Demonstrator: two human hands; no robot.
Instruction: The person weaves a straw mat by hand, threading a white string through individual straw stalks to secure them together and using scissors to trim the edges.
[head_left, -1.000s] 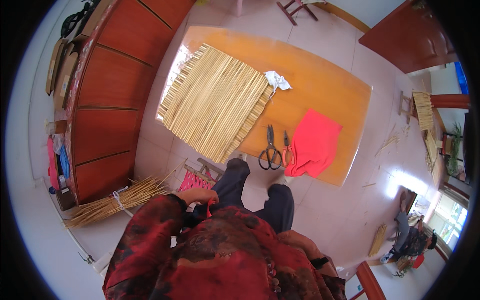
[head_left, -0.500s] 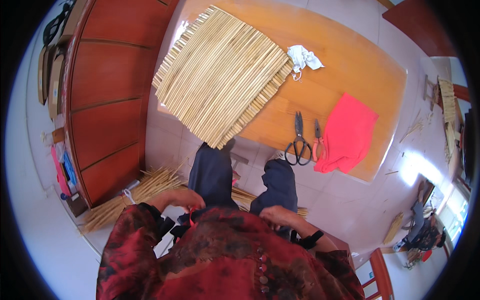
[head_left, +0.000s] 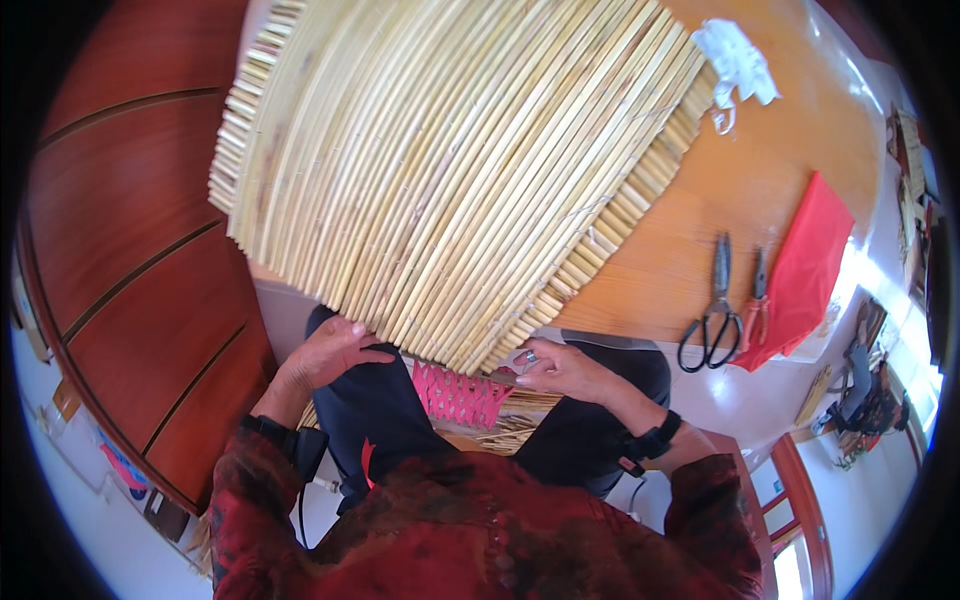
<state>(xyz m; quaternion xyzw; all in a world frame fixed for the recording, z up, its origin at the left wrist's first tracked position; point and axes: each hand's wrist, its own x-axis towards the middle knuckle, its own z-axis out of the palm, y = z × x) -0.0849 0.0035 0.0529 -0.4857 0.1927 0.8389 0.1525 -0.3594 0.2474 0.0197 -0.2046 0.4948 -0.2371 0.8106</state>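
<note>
A large mat of pale reed stalks [head_left: 430, 190], bound side by side, lies over the table with its near edge above my lap. At the near edge's left part, my left hand [head_left: 328, 356] grips the mat, thumb and fingers at the stalks. Close to the near right corner, my right hand [head_left: 568, 370], with a ring on one finger, is closed on the mat's edge. Some fingertips of both hands are hidden at the edge. Black-handled scissors [head_left: 716, 310] and red-handled pliers [head_left: 758, 300] lie to the right, beside a folded red cloth [head_left: 805, 280].
The orange-brown wooden table [head_left: 640, 290] reaches under the mat; a crumpled white cloth [head_left: 738, 60] lies on it. Red-brown cabinet panels [head_left: 150, 250] stand close on the left. Below, a pink woven piece [head_left: 462, 393] and loose stalks [head_left: 515, 425] show between my legs. Another person [head_left: 865, 390] is at far right.
Both my hands have moved up from my lap to the mat's near edge. The view has come closer to the table, so the mat appears larger.
</note>
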